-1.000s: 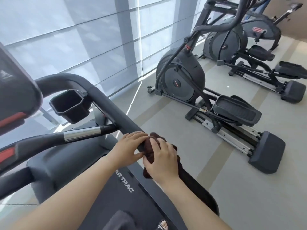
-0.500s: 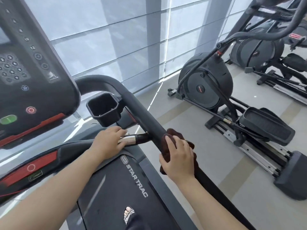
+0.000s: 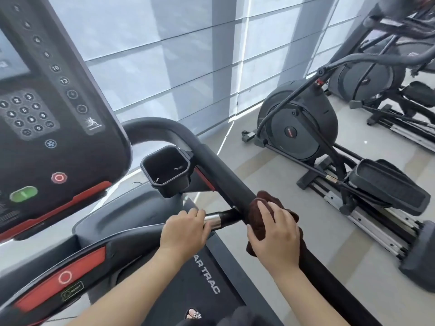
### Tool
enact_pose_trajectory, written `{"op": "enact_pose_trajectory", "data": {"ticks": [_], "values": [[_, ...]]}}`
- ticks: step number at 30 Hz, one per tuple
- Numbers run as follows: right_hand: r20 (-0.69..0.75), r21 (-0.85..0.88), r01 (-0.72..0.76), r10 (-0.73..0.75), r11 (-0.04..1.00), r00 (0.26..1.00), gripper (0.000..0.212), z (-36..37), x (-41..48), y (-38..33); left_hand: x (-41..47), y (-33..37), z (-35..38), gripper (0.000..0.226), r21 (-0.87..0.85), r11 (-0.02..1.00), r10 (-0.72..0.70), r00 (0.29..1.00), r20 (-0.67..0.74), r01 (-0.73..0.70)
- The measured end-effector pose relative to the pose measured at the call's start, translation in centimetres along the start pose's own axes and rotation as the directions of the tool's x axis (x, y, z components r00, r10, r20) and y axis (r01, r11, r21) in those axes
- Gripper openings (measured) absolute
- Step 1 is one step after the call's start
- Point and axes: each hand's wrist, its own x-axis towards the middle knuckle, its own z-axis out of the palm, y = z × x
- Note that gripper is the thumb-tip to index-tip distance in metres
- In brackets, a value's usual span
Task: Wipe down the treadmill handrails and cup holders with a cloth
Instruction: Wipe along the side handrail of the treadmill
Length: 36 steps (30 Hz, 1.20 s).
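Note:
The black right handrail (image 3: 219, 170) of the treadmill runs from the console down toward the lower right. A dark brown cloth (image 3: 255, 208) is wrapped around it, and my right hand (image 3: 275, 234) presses the cloth onto the rail. My left hand (image 3: 186, 231) grips the inner crossbar, whose chrome sensor section (image 3: 213, 220) shows just right of my fingers. A black square cup holder (image 3: 167, 170) hangs on the rail's inner side, above my left hand, with a few small specks inside.
The console (image 3: 47, 118) with keypad, green and red buttons fills the left. The treadmill deck (image 3: 207, 283) lies below. Two elliptical trainers (image 3: 306, 128) stand on the floor to the right, in front of the blinds-covered window (image 3: 188, 55).
My left hand left the cloth and took hold of the inner crossbar. My right hand with the cloth slid a little up the rail. The view swung left, toward the console.

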Motion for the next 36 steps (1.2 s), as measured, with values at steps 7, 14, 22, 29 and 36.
{"op": "enact_pose_trajectory", "data": {"ticks": [7,14,22,29,36], "values": [[0.083,0.085,0.030,-0.037,0.996,0.996,0.059,0.6,4.3,-3.1,0.0,0.0,-0.2,0.028,0.015,1.000,0.005,1.000,-0.015,-0.005],[0.127,0.074,0.134,-0.143,0.988,0.982,0.066,-0.5,1.5,0.2,0.1,-1.2,-0.3,0.041,-0.124,0.983,-0.110,0.978,0.179,0.133],[0.271,0.250,0.043,-0.113,0.967,0.956,0.067,0.6,7.0,-1.4,-0.9,-5.1,-2.0,0.037,-0.159,0.898,-0.380,0.905,0.192,0.411],[0.182,0.156,0.232,-0.258,0.960,0.949,0.075,1.2,4.3,0.4,-1.2,-4.4,-2.0,0.038,-0.118,0.879,-0.442,0.882,0.164,0.462],[0.188,0.266,0.175,-0.229,0.948,0.955,0.062,2.4,8.2,-2.5,-1.5,-4.7,-2.3,0.036,-0.164,0.874,-0.416,0.878,0.235,0.458]]}}
